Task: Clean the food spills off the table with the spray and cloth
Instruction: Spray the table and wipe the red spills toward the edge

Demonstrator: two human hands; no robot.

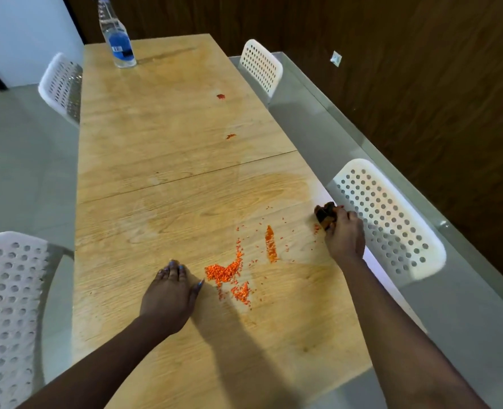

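Cloth [326,216] sits bunched in our right hand [344,234]; our left hand [169,296] lies flat, fingers spread, beside the orange spill [229,273].

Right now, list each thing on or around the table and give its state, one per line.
Spray bottle: upright, far end, untouched.
Cloth: bunched, gripped by right hand at the table's right edge.
Left hand: flat on the table, empty.
Orange grain spill: scattered between the hands, uncleaned.
Orange smear: streaked, still there.
Two red spots: unwiped.
White chairs: pushed in, empty.
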